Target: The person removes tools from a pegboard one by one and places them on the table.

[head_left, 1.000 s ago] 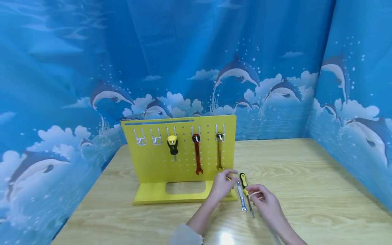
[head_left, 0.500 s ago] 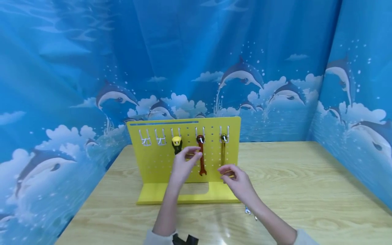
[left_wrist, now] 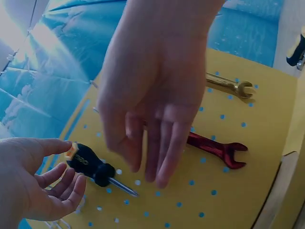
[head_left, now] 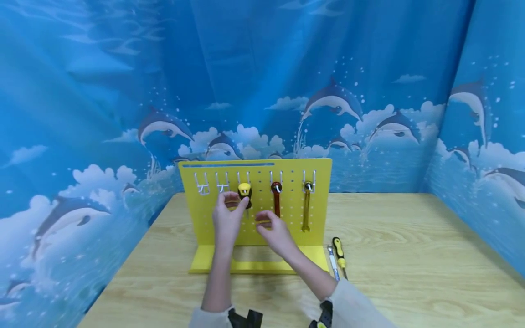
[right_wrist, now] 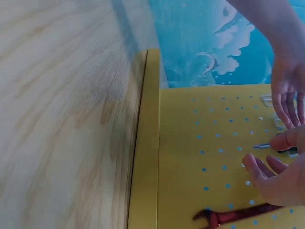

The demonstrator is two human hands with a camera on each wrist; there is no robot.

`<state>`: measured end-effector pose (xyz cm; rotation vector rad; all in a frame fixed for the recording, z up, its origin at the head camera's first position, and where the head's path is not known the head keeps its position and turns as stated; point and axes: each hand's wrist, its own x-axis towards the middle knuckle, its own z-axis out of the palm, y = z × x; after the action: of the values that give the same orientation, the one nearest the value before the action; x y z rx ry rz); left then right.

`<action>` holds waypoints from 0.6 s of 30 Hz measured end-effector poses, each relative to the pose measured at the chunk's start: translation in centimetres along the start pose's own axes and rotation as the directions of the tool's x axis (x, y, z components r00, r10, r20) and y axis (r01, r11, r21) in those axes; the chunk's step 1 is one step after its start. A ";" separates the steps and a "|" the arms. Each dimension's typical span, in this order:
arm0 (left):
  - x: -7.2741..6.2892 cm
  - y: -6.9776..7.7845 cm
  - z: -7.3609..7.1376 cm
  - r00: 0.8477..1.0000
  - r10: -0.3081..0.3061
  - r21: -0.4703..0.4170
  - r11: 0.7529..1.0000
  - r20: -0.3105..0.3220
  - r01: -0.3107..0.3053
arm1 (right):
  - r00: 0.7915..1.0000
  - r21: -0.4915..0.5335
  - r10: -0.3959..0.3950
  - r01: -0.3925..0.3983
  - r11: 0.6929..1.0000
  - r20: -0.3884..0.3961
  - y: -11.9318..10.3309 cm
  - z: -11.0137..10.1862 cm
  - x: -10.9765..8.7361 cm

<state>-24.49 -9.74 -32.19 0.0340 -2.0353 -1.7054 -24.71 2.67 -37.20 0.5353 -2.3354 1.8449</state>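
Observation:
A short Phillips screwdriver [left_wrist: 88, 164] with a black and yellow handle hangs on a hook of the yellow pegboard [head_left: 221, 232]. Beside its handle is my left hand [head_left: 227, 217], thumb tip at the yellow end in the left wrist view, fingers loosely bent and not closed round it. To the right of the screwdriver my right hand [head_left: 275, 231] hovers before the board, fingers loosely bent and holding nothing. It partly covers a red combination wrench [left_wrist: 221, 151] on another hook. A gold combination wrench [head_left: 306, 209] hangs farther right.
Two bare white hooks [head_left: 202, 184] are at the board's left end. On the wooden table [head_left: 389, 255], right of the board's base, lie a silver wrench [head_left: 333, 262] and a longer yellow and black screwdriver [head_left: 338, 253]. A blue dolphin-print curtain [head_left: 262, 82] stands behind.
Both hands have moved left from near the tools on the table to the front of the board, the left one reaching the hanging screwdriver. The hung tools look unchanged; the view has shifted slightly.

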 end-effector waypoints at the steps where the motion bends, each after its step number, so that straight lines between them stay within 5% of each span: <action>1: 0.0 -0.2 0.2 1.000 0.010 0.000 1.000 -0.009 -0.010 | 1.000 -0.009 0.004 -0.004 1.000 0.001 0.1 0.4 0.3; 11: 0.2 -1.4 1.0 0.991 0.133 0.024 0.991 0.012 -0.133 | 0.999 -0.061 -0.009 0.007 0.998 -0.047 0.3 2.2 1.7; 18: 0.1 -1.0 0.7 0.996 0.083 -0.027 0.996 0.030 -0.082 | 0.988 -0.100 -0.107 0.096 0.990 -0.110 0.3 2.1 1.0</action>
<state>-25.14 -9.37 -33.15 -0.0836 -2.0083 -1.6906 -25.51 0.53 -37.66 0.5116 -2.2623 1.6660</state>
